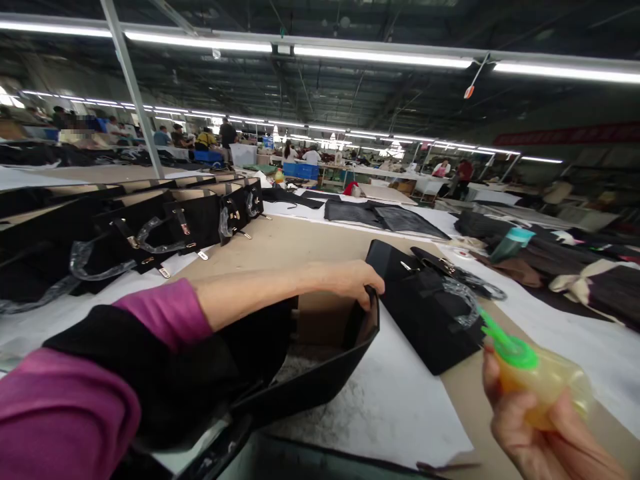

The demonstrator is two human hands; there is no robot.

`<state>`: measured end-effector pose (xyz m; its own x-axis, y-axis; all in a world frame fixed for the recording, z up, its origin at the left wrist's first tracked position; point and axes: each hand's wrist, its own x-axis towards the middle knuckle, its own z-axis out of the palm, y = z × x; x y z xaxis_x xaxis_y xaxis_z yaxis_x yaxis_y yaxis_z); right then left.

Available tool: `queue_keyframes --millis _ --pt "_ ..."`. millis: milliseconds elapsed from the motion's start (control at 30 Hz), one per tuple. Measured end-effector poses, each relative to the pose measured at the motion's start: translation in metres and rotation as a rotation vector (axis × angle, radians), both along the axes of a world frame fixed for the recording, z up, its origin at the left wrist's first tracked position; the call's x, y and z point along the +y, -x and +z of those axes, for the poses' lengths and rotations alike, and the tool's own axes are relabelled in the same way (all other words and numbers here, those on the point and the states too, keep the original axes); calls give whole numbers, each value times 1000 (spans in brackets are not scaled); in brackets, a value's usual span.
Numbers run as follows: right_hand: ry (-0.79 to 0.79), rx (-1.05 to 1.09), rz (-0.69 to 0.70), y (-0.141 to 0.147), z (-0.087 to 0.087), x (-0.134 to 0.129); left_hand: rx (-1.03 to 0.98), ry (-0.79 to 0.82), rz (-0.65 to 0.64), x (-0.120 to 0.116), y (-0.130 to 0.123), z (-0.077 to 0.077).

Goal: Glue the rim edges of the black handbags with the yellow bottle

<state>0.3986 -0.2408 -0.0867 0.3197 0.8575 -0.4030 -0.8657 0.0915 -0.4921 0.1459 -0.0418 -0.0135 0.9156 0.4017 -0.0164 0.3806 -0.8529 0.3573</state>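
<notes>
My left hand (357,280) reaches across and grips the far top edge of a black handbag body (320,377), its fingers bent over the rim. The brown inside of the bag faces up toward me. In my right hand (530,420) is a squeeze bottle (550,380) of yellowish liquid with a green nozzle cap, tilted so the tip points up and left. Just beyond the nozzle lies a flat black handbag (425,307) with a plastic-wrapped handle (460,300).
Several black handbags (145,227) with wrapped handles stand in rows at the left. Black panels (385,217) lie on the table's far side. A teal-lidded bottle (513,243) sits among dark fabric at the right. A metal post (133,87) rises behind the bags; people work farther back.
</notes>
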Motion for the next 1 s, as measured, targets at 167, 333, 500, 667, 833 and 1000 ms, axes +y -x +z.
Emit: queue_keyframes --millis 167,333,500,667,833,1000 --pt "77 53 -9 39 30 26 -5 -448 532 -41 42 -8" --pt "49 -36 45 67 47 52 -125 -220 574 -101 98 -6" --pt "17 -137 89 90 71 77 19 100 762 -126 130 4" --pt "7 -184 166 124 92 88 290 -85 929 -110 139 -7" --pt "-139 -208 295 153 95 110 89 -221 1080 -93 133 -31" --pt "-161 -234 382 160 87 126 -181 210 1217 -80 123 -63"
